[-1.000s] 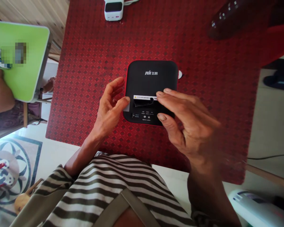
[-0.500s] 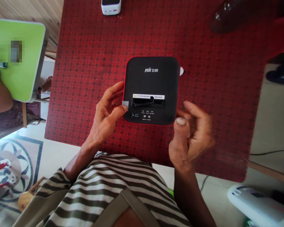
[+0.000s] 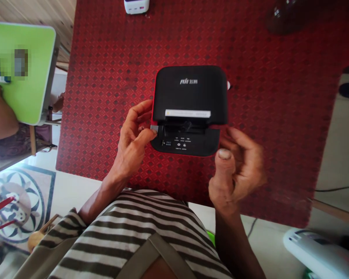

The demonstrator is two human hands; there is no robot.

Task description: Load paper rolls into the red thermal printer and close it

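A black receipt printer (image 3: 192, 93) with a red edge and white "FEIE" lettering lies on the red patterned table, its lid partly raised. A white label strip (image 3: 187, 113) runs along the lid's front edge, and a dark gap shows beneath it. Printed icons mark the lower front panel (image 3: 180, 145). My left hand (image 3: 133, 143) grips the printer's left side, its thumb on a grey tab (image 3: 154, 128). At the right side is my right hand (image 3: 235, 166), thumb and fingers apart, the fingertips close to the casing; whether they touch it is hidden.
A white device (image 3: 136, 7) stands at the table's (image 3: 104, 77) far edge, and a dark glossy object (image 3: 282, 19) at the far right. Another person's arm (image 3: 1, 108) rests by a green table (image 3: 37, 77) on the left. A pale appliance (image 3: 314, 248) is at lower right.
The printer's lid has lifted at its front edge, opening a gap above the panel. My left thumb remains on the grey tab. My right hand has barely moved.
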